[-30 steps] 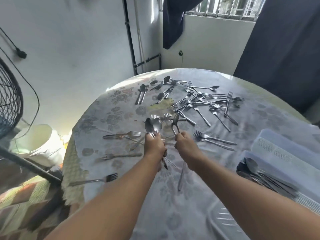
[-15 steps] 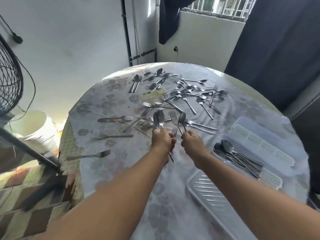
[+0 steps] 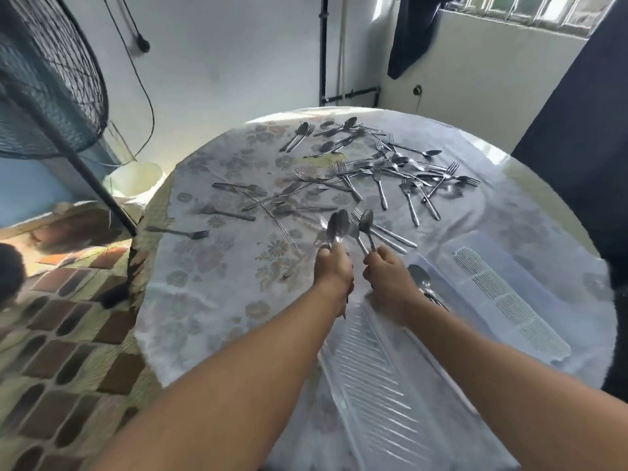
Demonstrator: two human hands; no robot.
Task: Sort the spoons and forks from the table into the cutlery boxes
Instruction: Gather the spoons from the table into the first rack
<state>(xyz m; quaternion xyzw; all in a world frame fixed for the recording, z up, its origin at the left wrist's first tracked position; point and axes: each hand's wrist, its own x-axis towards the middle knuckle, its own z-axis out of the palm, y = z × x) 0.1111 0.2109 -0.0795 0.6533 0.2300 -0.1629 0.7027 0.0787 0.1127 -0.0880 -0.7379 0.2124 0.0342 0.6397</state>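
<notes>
My left hand (image 3: 333, 269) is closed around a bunch of spoons (image 3: 336, 226), bowls pointing up and away. Beside it my right hand (image 3: 385, 271) grips two more spoons (image 3: 364, 223) by their handles. Both hands hover over the round table (image 3: 210, 300), near the clear cutlery boxes. One box (image 3: 384, 379) lies under my forearms; another (image 3: 503, 297) lies to the right. A spoon bowl (image 3: 417, 274) in a box shows just right of my right hand. Many loose forks and spoons (image 3: 384, 171) lie scattered across the far half of the table.
A floral plastic cloth covers the table. A standing fan (image 3: 51, 79) with its black pole is at the left, with a white bucket (image 3: 134, 180) behind it. Dark curtains hang at the right (image 3: 577, 96). The tiled floor is at lower left.
The view has swung right and down, so the boxes now lie under and beside my arms. Both hands, still holding their spoons, have moved nearer to the boxes.
</notes>
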